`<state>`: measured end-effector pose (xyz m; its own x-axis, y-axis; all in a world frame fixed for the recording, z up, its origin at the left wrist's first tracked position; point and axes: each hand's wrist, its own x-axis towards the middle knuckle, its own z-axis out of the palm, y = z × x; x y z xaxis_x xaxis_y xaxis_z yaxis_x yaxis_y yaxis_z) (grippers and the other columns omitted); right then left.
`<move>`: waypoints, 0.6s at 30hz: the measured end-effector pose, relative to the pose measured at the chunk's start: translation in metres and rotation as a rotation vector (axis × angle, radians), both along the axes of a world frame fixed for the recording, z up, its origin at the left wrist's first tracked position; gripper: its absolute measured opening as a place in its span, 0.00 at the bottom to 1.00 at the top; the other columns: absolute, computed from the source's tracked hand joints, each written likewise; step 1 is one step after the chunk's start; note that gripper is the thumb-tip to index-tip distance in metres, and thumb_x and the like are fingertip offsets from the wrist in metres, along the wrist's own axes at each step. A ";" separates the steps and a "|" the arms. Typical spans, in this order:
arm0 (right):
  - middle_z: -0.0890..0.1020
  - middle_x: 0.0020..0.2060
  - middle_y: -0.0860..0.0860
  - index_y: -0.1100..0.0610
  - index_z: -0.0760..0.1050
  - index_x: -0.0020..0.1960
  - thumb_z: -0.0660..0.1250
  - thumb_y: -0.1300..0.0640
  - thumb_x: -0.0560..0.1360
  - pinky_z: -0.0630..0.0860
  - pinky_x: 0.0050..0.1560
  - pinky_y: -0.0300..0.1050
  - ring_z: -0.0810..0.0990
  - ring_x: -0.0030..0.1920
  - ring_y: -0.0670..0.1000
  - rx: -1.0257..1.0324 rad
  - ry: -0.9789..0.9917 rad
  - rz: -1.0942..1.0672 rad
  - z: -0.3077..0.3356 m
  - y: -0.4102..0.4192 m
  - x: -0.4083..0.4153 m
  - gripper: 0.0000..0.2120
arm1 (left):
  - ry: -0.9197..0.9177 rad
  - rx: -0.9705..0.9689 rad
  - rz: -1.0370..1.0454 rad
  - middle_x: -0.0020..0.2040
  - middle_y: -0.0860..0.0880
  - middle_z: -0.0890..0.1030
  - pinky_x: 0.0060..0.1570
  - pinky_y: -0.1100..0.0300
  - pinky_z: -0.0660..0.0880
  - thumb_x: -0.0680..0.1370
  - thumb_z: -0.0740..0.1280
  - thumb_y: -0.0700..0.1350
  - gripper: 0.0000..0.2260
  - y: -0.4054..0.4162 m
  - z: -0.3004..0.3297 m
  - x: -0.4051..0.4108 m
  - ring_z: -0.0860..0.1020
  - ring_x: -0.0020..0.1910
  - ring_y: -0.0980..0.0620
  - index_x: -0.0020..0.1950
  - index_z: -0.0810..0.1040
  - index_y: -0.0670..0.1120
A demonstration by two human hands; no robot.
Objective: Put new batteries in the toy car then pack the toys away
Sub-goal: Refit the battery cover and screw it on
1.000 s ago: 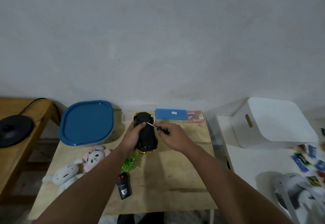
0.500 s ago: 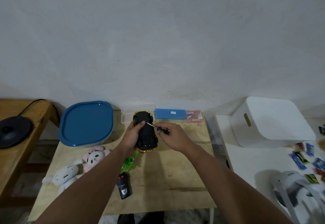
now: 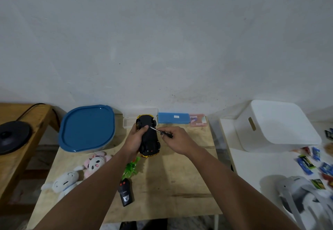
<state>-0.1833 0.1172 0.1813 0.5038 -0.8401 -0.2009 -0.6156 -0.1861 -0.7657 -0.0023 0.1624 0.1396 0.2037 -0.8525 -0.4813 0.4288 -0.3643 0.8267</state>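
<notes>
A black and yellow toy car [image 3: 150, 142] lies upside down at the back of the wooden table [image 3: 180, 184]. My left hand [image 3: 134, 139] grips its left side, thumb on the underside. My right hand [image 3: 175, 139] pinches a small screwdriver [image 3: 161, 132], whose metal tip touches the car's underside near the front wheels. A black remote control [image 3: 126, 192] lies near the front. A pink plush [image 3: 95, 163], a white plush [image 3: 64, 181] and a green toy [image 3: 130, 167] lie to the left of it.
A blue-lidded container [image 3: 88, 128] stands at the back left. An open clear case [image 3: 128, 119], a blue box [image 3: 173, 118] and a pink pack [image 3: 197, 120] line the wall. A white bin [image 3: 277, 127] and several wrapped sweets [image 3: 304, 163] are on the right-hand white table.
Both hands stay in place with the car and screwdriver. The view has shifted very slightly.
</notes>
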 end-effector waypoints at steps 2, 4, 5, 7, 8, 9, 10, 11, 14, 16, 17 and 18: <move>0.85 0.55 0.47 0.47 0.79 0.67 0.62 0.60 0.79 0.72 0.49 0.37 0.78 0.48 0.42 -0.086 0.089 0.068 0.005 -0.002 0.000 0.19 | -0.083 -0.021 -0.017 0.61 0.42 0.83 0.55 0.47 0.81 0.83 0.67 0.46 0.13 0.001 -0.004 0.000 0.83 0.58 0.42 0.67 0.74 0.53; 0.84 0.53 0.51 0.46 0.77 0.69 0.61 0.60 0.80 0.76 0.50 0.45 0.79 0.49 0.49 -0.202 0.220 0.159 0.009 -0.005 0.000 0.20 | -0.152 -0.038 -0.035 0.61 0.44 0.82 0.60 0.45 0.79 0.83 0.67 0.47 0.13 0.001 -0.007 0.000 0.82 0.60 0.43 0.68 0.74 0.52; 0.82 0.52 0.52 0.44 0.75 0.70 0.59 0.59 0.81 0.77 0.50 0.48 0.79 0.50 0.52 -0.251 0.304 0.206 0.010 -0.007 0.001 0.21 | -0.179 -0.044 -0.043 0.62 0.45 0.82 0.61 0.46 0.79 0.84 0.66 0.47 0.13 0.002 -0.008 -0.001 0.81 0.61 0.44 0.68 0.73 0.52; 0.78 0.51 0.53 0.40 0.72 0.72 0.56 0.57 0.83 0.74 0.45 0.50 0.78 0.50 0.56 -0.312 0.448 0.283 0.011 -0.011 0.002 0.21 | -0.209 -0.051 -0.058 0.62 0.46 0.81 0.58 0.50 0.78 0.85 0.64 0.45 0.12 0.002 -0.010 -0.002 0.80 0.60 0.46 0.69 0.72 0.50; 0.77 0.50 0.53 0.40 0.71 0.73 0.56 0.57 0.83 0.71 0.42 0.49 0.77 0.49 0.56 -0.333 0.492 0.307 0.011 -0.013 0.003 0.21 | -0.216 -0.049 -0.064 0.61 0.46 0.81 0.56 0.53 0.77 0.85 0.63 0.43 0.12 0.003 -0.010 -0.002 0.80 0.60 0.47 0.69 0.72 0.50; 0.78 0.50 0.53 0.40 0.71 0.73 0.56 0.57 0.83 0.70 0.41 0.48 0.77 0.48 0.56 -0.348 0.504 0.316 0.011 -0.014 0.004 0.21 | -0.223 -0.046 -0.069 0.61 0.47 0.80 0.54 0.54 0.76 0.85 0.62 0.42 0.12 0.004 -0.011 -0.003 0.80 0.59 0.48 0.69 0.72 0.50; 0.79 0.50 0.53 0.41 0.72 0.72 0.57 0.58 0.83 0.71 0.42 0.48 0.78 0.49 0.56 -0.352 0.490 0.311 0.012 -0.013 0.004 0.21 | -0.231 -0.042 -0.072 0.60 0.47 0.80 0.53 0.55 0.76 0.85 0.61 0.41 0.12 0.004 -0.011 -0.003 0.79 0.58 0.48 0.68 0.72 0.51; 0.81 0.52 0.52 0.43 0.74 0.70 0.59 0.58 0.82 0.74 0.44 0.48 0.79 0.50 0.56 -0.334 0.451 0.283 0.012 -0.013 0.005 0.20 | -0.242 -0.041 -0.074 0.59 0.47 0.80 0.52 0.55 0.76 0.85 0.61 0.40 0.12 0.004 -0.010 -0.002 0.79 0.58 0.48 0.67 0.72 0.52; 0.84 0.53 0.51 0.51 0.77 0.61 0.66 0.56 0.79 0.77 0.48 0.45 0.82 0.51 0.53 -0.138 0.298 0.105 0.015 -0.013 0.003 0.11 | -0.285 -0.044 -0.086 0.57 0.47 0.80 0.50 0.55 0.76 0.84 0.61 0.40 0.12 0.001 -0.006 0.001 0.79 0.56 0.49 0.65 0.71 0.53; 0.84 0.49 0.50 0.52 0.77 0.55 0.67 0.55 0.79 0.79 0.48 0.47 0.82 0.48 0.51 -0.014 0.221 0.041 0.016 -0.014 0.003 0.05 | -0.316 -0.054 -0.103 0.56 0.48 0.80 0.50 0.55 0.76 0.84 0.61 0.40 0.12 0.000 -0.003 0.003 0.79 0.55 0.50 0.66 0.71 0.53; 0.84 0.48 0.50 0.52 0.78 0.53 0.67 0.54 0.80 0.79 0.48 0.47 0.82 0.47 0.50 0.023 0.202 0.027 0.017 -0.014 0.004 0.04 | -0.331 -0.058 -0.113 0.56 0.49 0.80 0.49 0.56 0.75 0.84 0.61 0.40 0.12 0.000 -0.002 0.004 0.79 0.54 0.51 0.66 0.71 0.53; 0.85 0.46 0.50 0.52 0.78 0.53 0.65 0.53 0.81 0.79 0.47 0.47 0.82 0.45 0.49 0.046 0.193 0.017 0.018 -0.014 0.006 0.05 | -0.338 -0.064 -0.118 0.56 0.49 0.80 0.49 0.56 0.75 0.85 0.61 0.40 0.13 0.001 -0.002 0.004 0.79 0.54 0.52 0.67 0.71 0.52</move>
<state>-0.1774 0.1033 0.1993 0.4659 -0.8197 -0.3332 -0.7490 -0.1649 -0.6417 0.0019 0.1633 0.1376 0.2404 -0.9060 -0.3484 0.0854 -0.3378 0.9373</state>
